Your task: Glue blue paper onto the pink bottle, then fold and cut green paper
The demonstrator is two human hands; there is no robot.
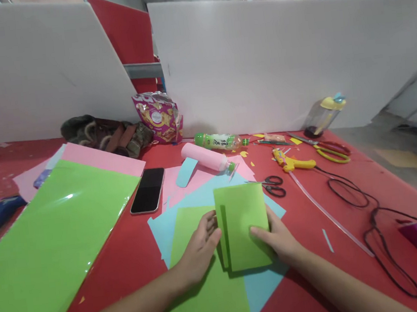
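Note:
A piece of green paper (248, 236), folded so that one layer overlaps another, is held up in front of me. My right hand (276, 235) grips its right edge, thumb on the front and fingers hidden behind. At the left edge, my left hand (199, 249) is closed on the same paper, its thumb at the border and its fingertips partly behind. Beneath lie a larger green sheet (205, 300) and light blue sheets (267, 289). Just beyond the folded paper rest black-handled scissors (273, 187).
A phone (147, 191) and wrapped green card sheets (61, 241) lie left. Behind are a pink-wrapped bottle (204, 157), a drink bottle (218, 141) and a snack bag (160, 117). A yellow glue gun (294, 162), its cord (377, 222) and red-yellow-handled shears (331, 152) occupy the right.

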